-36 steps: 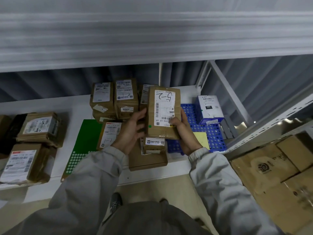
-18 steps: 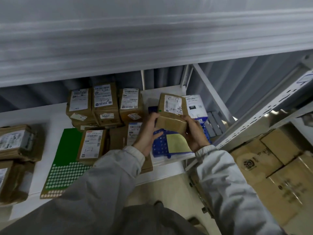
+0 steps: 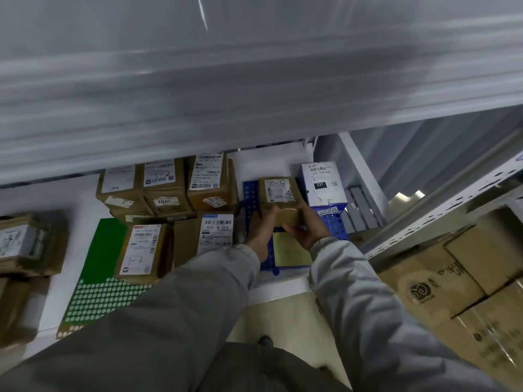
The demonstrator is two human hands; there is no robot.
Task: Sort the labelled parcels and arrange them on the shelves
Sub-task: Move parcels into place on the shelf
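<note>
Both arms are reaching forward under the upper shelf, the left hand (image 3: 261, 226) and right hand (image 3: 307, 229) gripping opposite near corners of the brown parcel (image 3: 278, 195) over the blue mat (image 3: 334, 224), just beside the white-and-blue box (image 3: 322, 183).

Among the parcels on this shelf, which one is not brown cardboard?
The white-and-blue box marked 231, standing on the blue perforated mat just right of the brown parcel both hands hold. All other parcels are brown.
</note>
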